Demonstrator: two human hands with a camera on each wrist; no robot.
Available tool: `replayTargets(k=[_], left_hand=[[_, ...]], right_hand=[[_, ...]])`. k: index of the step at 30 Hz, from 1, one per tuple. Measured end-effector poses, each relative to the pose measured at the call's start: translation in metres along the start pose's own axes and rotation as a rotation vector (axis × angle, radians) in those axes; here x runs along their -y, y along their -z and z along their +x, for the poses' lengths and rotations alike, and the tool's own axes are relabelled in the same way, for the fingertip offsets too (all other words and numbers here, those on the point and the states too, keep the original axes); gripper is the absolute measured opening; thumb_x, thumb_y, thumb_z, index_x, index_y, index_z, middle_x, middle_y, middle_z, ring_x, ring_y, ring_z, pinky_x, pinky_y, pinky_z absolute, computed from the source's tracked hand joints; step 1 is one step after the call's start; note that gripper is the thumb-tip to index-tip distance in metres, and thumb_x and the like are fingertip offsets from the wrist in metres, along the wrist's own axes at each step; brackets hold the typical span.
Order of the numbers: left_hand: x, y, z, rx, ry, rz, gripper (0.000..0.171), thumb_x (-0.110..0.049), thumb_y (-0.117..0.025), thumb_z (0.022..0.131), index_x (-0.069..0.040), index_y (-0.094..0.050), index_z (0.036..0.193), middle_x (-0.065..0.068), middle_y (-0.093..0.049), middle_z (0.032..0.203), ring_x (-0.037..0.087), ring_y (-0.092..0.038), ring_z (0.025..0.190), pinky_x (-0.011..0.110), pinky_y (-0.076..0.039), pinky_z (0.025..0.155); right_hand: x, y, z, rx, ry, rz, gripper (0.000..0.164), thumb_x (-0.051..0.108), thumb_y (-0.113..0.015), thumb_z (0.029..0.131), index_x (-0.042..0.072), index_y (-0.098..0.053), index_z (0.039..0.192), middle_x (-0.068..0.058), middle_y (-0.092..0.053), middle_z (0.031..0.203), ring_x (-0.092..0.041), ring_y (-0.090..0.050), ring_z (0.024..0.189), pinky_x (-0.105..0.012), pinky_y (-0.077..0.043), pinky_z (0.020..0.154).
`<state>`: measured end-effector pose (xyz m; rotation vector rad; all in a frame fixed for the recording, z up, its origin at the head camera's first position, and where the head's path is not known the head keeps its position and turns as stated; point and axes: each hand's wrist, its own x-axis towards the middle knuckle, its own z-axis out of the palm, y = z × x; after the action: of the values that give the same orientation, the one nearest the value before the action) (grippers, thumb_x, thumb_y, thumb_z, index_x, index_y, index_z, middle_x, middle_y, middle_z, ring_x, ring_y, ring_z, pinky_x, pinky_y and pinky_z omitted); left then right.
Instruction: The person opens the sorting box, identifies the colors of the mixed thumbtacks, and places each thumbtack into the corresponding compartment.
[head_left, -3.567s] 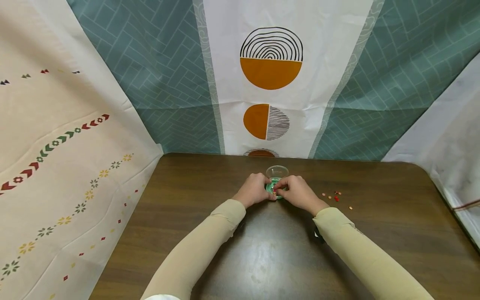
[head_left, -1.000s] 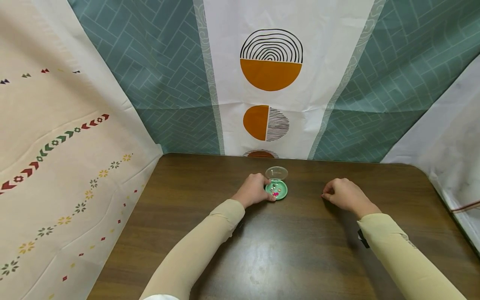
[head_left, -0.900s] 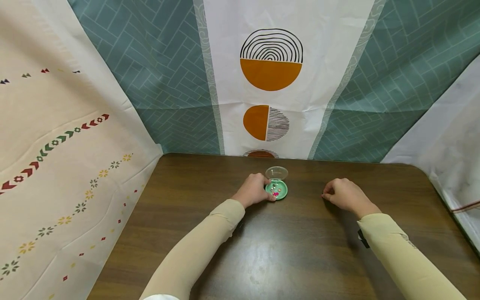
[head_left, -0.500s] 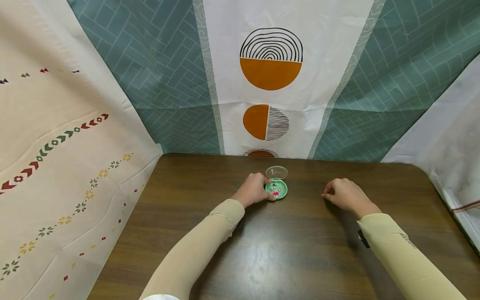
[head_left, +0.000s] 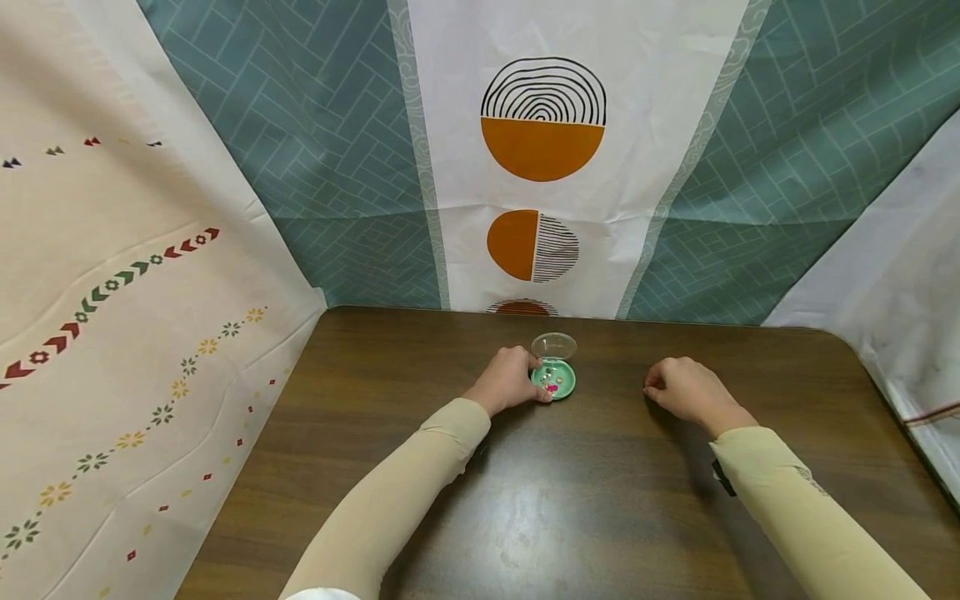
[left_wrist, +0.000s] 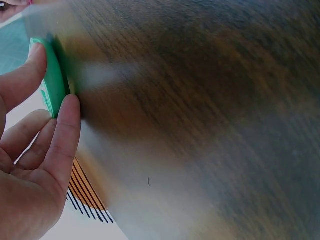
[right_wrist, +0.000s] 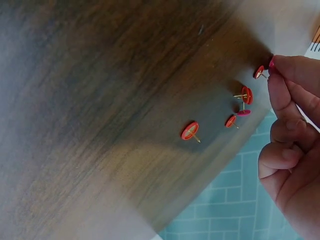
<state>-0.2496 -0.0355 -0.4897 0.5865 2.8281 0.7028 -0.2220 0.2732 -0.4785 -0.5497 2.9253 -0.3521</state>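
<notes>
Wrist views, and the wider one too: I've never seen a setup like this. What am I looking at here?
There is no machine: a person works with a bare left hand and right hand. The head picture comes from a camera worn on the head, looking forward and down at the brown table. The other two come from cameras on each wrist, so they look tilted. The left hand grips the edge of a round green case; its clear lid is open, with small pieces inside. The right hand pinches a pink tack, mostly hidden by the fingers. Red tacks and a second pink tack lie on the table nearby.
</notes>
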Motion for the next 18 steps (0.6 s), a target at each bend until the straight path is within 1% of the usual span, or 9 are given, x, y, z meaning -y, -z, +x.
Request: replayTargets(k=[6,9,14,18], left_hand=[[0.001,0.000,0.000,-0.007,-0.005,0.000,0.057,-0.046,-0.083,0.062,-0.015,-0.070,0.108,-0.007,-0.065,0.104,0.009,-0.056,0.096,0.021,-0.041,0.082],[0.001,-0.001,0.001,-0.005,-0.007,0.000,0.057,-0.046,-0.083,0.062,-0.015,-0.070,0.108,-0.007,-0.065,0.104,0.009,-0.056,0.095,0.020,-0.041,0.081],[0.001,-0.001,0.001,0.002,0.003,-0.003,0.058,-0.046,-0.083,0.062,-0.014,-0.069,0.109,-0.007,-0.064,0.105,0.008,-0.055,0.096,0.020,-0.041,0.081],[0.001,-0.002,0.001,0.007,0.012,-0.001,0.059,-0.046,-0.083,0.062,-0.014,-0.069,0.110,-0.008,-0.064,0.107,0.008,-0.055,0.098,0.020,-0.041,0.080]], right_hand=[[0.002,0.001,0.000,-0.004,-0.010,-0.007,0.006,0.018,-0.062,0.085,0.016,-0.068,0.084,0.005,-0.061,0.082,-0.015,-0.056,0.073,-0.040,-0.046,0.068],[0.004,0.000,0.001,-0.002,-0.013,0.013,0.007,0.018,-0.061,0.087,0.015,-0.067,0.086,0.004,-0.062,0.084,-0.016,-0.057,0.076,-0.040,-0.046,0.070],[0.007,-0.002,0.005,-0.002,-0.036,0.114,0.012,0.021,-0.056,0.092,0.014,-0.067,0.093,0.004,-0.062,0.090,-0.015,-0.056,0.080,-0.038,-0.045,0.073],[0.011,-0.001,0.008,-0.016,-0.048,0.201,0.017,0.025,-0.051,0.096,0.013,-0.065,0.096,0.001,-0.060,0.089,-0.015,-0.050,0.074,-0.035,-0.041,0.068]])
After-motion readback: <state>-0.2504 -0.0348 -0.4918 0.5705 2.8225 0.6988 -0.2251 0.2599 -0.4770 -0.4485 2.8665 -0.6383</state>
